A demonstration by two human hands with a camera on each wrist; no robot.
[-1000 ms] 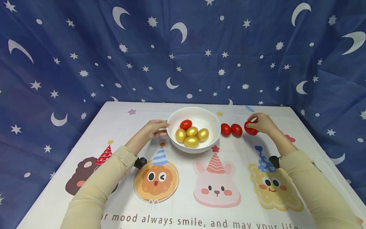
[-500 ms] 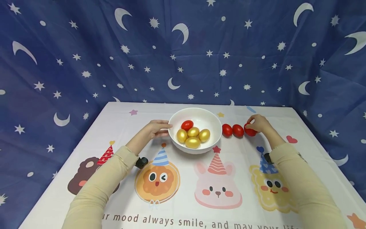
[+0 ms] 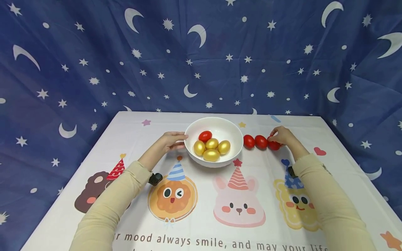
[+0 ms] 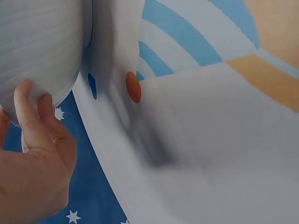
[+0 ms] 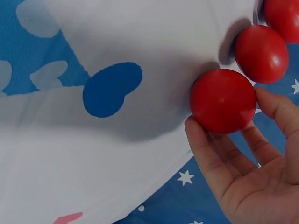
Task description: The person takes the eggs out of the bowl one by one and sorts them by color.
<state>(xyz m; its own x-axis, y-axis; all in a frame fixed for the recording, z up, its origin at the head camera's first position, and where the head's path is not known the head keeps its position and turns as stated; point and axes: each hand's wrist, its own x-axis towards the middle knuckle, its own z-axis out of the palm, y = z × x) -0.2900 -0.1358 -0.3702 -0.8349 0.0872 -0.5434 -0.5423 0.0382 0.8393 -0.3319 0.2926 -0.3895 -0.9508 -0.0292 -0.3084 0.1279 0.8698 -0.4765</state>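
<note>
A white bowl (image 3: 230,129) stands mid-table, with several golden eggs (image 3: 211,155) and one red egg (image 3: 205,136) inside. At its left side my left hand (image 3: 169,141) holds the wall near the rim; its fingertips (image 4: 24,88) lie against the outside in the left wrist view. Right of the bowl, two red eggs (image 3: 261,142) lie in a row. My right hand (image 3: 284,136) grips a third red egg (image 5: 223,101) between thumb and fingers, at the right end of that row. From the head, the fingers partly cover this egg.
A white cloth (image 3: 201,195) printed with cartoon animals and lettering covers the table. Behind it hangs a dark blue curtain (image 3: 150,45) with moons and stars. Black wrist cameras (image 3: 155,179) sit below both hands.
My right hand has brought its red egg left and down, closing the gap to the two others in the row. The left hand stays at the bowl.
</note>
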